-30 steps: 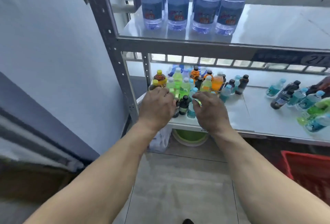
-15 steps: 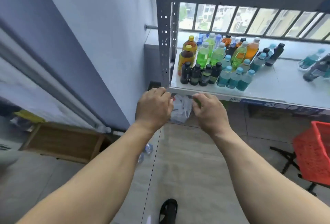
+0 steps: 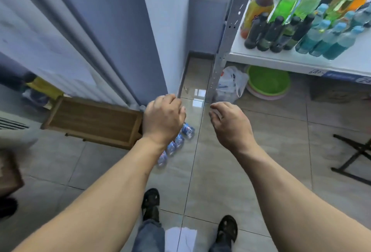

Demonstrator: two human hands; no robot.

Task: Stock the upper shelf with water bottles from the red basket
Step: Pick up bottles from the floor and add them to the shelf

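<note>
Several clear water bottles with blue labels lie in a row on the tiled floor, partly hidden under my left wrist. My left hand hangs above them, fingers loosely curled, holding nothing. My right hand hovers to the right of the bottles, fingers also loosely curled and empty. The red basket and the upper shelf are out of view. The lower shelf board at the upper right carries many coloured drink bottles.
A perforated metal shelf post stands just beyond my hands. Under the shelf sit a white plastic bag and a green basin. A wooden tray lies on the left. Black stand legs are at the right. My feet stand below.
My view has tilted down from the shelves to the floor. Both hands dropped from the lower shelf edge to above the floor bottles. The red basket has left the view.
</note>
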